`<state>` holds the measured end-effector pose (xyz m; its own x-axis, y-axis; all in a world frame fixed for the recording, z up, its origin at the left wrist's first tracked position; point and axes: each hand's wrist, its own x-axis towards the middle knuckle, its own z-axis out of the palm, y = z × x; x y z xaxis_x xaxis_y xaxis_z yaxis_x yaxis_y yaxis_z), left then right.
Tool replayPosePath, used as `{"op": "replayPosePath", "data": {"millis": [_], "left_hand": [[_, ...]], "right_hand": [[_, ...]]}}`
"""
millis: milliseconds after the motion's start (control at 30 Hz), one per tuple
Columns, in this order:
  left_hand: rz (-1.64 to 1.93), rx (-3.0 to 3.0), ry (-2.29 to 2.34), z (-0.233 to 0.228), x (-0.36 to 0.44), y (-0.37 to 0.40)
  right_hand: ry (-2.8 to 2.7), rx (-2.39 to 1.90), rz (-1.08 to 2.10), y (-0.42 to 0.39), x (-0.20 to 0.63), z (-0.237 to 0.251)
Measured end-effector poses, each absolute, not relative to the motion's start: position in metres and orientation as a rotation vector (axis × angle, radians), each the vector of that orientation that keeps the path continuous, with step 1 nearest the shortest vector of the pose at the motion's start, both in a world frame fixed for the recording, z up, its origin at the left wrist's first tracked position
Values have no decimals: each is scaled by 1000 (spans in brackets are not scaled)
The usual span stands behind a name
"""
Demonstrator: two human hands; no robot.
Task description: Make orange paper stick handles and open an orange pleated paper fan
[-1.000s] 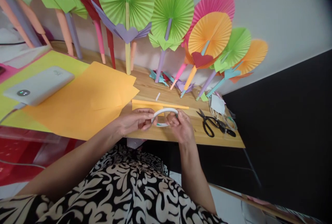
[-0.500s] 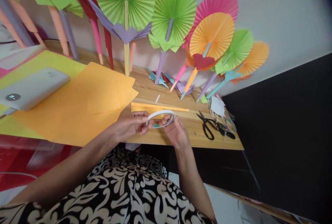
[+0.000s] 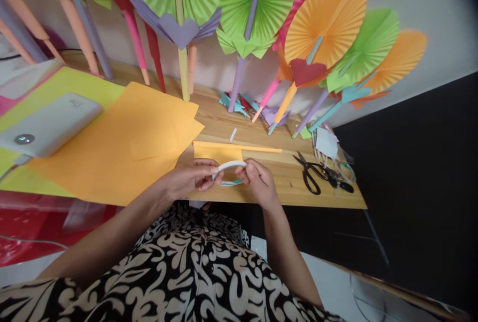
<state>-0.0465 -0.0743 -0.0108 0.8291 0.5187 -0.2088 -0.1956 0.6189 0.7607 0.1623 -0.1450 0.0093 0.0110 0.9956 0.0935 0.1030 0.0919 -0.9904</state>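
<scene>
White tape roll [image 3: 229,171], one only, sits pinched between both hands at the near edge of the wooden desk [image 3: 261,182]: left hand [image 3: 190,178] closes fingers on its left rim, right hand [image 3: 257,180] grips its right. One pair of black scissors [image 3: 317,175] lies right.

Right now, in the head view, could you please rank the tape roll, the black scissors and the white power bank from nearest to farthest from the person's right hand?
1. The tape roll: held at the fingertips of the right hand, shared with the left hand.
2. The black scissors: on the wooden table, off to the right.
3. The white power bank: far left, on the yellow paper.
</scene>
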Motion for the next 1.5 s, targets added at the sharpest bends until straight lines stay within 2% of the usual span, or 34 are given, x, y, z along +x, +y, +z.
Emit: {"op": "replayPosePath", "data": {"millis": [100,367,633,867,1133,1300,1500], "left_hand": [[442,753,414,-11,-49,-75],[440,633,251,-17,-49,-83],[330,785,372,-14,-53,-79],[359,904,541,-6,-51,-83],[438,826,437,-5,-48,-89],[406,869,462,-7,-49,-88],[382,936,472,-6,-48,-84]], "right_hand": [[-1341,-1259,1075,-146,161,12],[-828,-902,1421,-147,144,-3],[-1083,-1040,1258,-150,154,1],[-1545,-1263,1018,-157,155,24],[-1154,-1112,1176,-157,157,4],[-1230,-1120,1228,-163,164,1],[-1450,-1105,1118,-164,170,5]]}}
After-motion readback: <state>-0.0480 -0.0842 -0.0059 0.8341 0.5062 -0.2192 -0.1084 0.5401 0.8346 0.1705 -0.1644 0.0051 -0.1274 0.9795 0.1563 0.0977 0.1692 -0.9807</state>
